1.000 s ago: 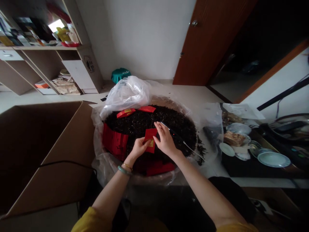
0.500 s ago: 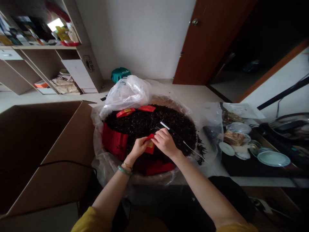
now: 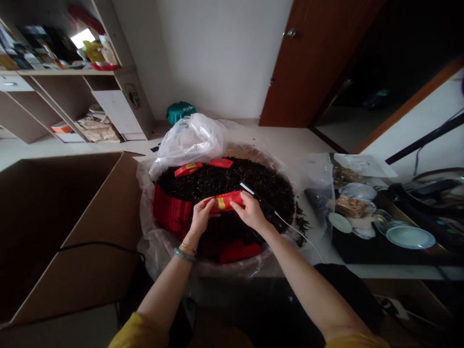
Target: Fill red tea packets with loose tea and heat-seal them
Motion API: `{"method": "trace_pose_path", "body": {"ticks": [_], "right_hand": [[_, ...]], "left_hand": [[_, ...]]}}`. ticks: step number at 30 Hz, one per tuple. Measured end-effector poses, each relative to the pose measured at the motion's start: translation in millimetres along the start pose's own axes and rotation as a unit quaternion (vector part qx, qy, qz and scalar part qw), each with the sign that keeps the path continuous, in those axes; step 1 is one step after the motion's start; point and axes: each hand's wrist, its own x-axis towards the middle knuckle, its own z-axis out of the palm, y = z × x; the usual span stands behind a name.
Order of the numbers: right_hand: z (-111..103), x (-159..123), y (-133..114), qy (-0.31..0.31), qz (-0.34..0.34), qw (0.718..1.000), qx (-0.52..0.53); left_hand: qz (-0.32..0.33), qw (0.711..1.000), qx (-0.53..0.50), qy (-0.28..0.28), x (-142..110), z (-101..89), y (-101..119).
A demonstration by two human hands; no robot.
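Between my two hands lies a red packet [image 3: 227, 200] with a yellow patch, held sideways above a heap of dark dried tea leaves [image 3: 213, 183]. My left hand [image 3: 203, 215] pinches its left end, and my right hand [image 3: 251, 210] grips the right end. The leaves fill a round basket lined with a clear plastic bag [image 3: 154, 249]. A row of red packets [image 3: 170, 212] stands at the left of the heap, and more red packets [image 3: 239, 252] lie at the near side. Two filled-looking red packets [image 3: 188, 168] rest at the back. Beside my right hand is a slim black device [image 3: 266, 203] with a white cable.
A large cardboard box [image 3: 79, 227] stands open on the left. To the right, a dark tray holds a lidded dish [image 3: 410, 238] and small cups. Behind are a shelf unit [image 3: 123, 106], a teal bag [image 3: 180, 111] and a brown door [image 3: 304, 72].
The packet has turned from upright to sideways, with its yellow patch now facing me. My hands have moved apart, to its two ends.
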Motion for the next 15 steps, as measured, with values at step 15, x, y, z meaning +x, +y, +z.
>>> {"method": "trace_pose_path", "body": {"ticks": [15], "right_hand": [[10.1, -3.2, -3.6, -0.134, 0.043, 0.980, 0.141]], "left_hand": [[-0.021, 0.999, -0.038, -0.019, 0.1, -0.9, 5.9]]}}
